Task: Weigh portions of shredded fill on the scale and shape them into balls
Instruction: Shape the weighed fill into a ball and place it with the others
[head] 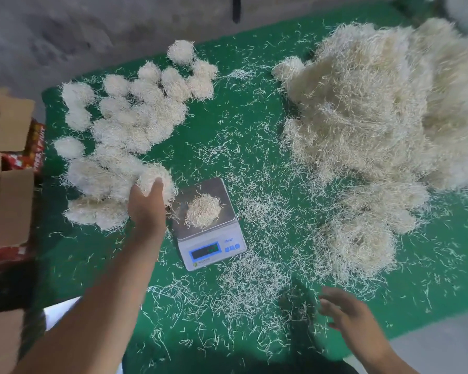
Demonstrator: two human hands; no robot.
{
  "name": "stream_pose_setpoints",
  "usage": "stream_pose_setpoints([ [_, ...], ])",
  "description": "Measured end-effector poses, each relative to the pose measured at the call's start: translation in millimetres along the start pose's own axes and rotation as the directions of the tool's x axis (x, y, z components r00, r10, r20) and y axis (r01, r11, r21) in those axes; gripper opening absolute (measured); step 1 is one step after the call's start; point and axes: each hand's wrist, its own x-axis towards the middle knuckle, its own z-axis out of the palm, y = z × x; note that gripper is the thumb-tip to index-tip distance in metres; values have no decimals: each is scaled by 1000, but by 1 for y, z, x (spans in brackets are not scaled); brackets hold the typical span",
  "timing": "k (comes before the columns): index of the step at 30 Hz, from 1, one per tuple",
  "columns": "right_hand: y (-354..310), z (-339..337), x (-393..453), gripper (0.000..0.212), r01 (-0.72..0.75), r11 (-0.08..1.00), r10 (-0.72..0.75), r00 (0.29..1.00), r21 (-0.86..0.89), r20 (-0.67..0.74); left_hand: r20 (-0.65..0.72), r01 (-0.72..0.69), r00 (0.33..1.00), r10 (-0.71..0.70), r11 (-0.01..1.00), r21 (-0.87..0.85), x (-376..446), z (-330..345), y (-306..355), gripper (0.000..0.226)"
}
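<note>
A small white digital scale (229,248) sits mid-table with a loose portion of pale shredded fill (202,210) on its steel pan. My left hand (146,205) reaches left of the scale and grips a shaped ball (157,179) at the edge of the finished group. Several finished balls (125,117) lie spread over the table's left side. A big heap of loose shredded fill (384,103) covers the right side. My right hand (346,311) hovers low at the front right, fingers spread, holding nothing.
The green table cover (200,136) is littered with stray shreds. Open cardboard boxes (8,201) with red packaging stand off the left edge. A smaller clump of fill (357,244) lies right of the scale. Grey floor lies beyond the far edge.
</note>
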Motion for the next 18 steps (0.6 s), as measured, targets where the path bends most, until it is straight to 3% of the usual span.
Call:
stream_pose_setpoints([
  [2, -40, 11, 1, 27, 68, 997, -67, 997, -26, 41, 137, 10, 991, -2, 998, -54, -38, -24, 3, 76],
  [4, -86, 25, -4, 38, 156, 988, -156, 981, 14, 114, 355, 147, 931, -84, 977, -155, -83, -42, 7, 66],
  [6, -130, 40, -13, 53, 238, 969, -247, 945, 70, 214, 544, 256, 830, -119, 950, -182, -121, -48, 7, 86],
  [8, -163, 54, -20, 76, 278, 960, -276, 918, 33, 284, 665, 256, 742, -89, 954, -157, -152, -44, 7, 89],
  [9, -177, 61, -24, 81, 316, 948, -290, 910, -43, 295, 685, 257, 724, -78, 952, -164, -163, -42, 7, 89],
  [10, -188, 65, -27, 74, 373, 919, -326, 900, -126, 289, 673, 265, 736, -80, 948, -178, -172, -42, 9, 90],
  [12, -199, 70, -33, 56, 451, 873, -407, 884, -186, 229, 610, 264, 788, -77, 939, -222, -182, -40, 10, 55],
  [14, -195, 66, -35, 46, 449, 885, -427, 888, -125, 172, 551, 313, 826, -120, 910, -271, -191, -37, 10, 21],
  [18, -173, 57, -38, 57, 450, 866, -415, 890, -220, 187, 502, 468, 831, -239, 789, -398, -213, -31, 10, 7],
])
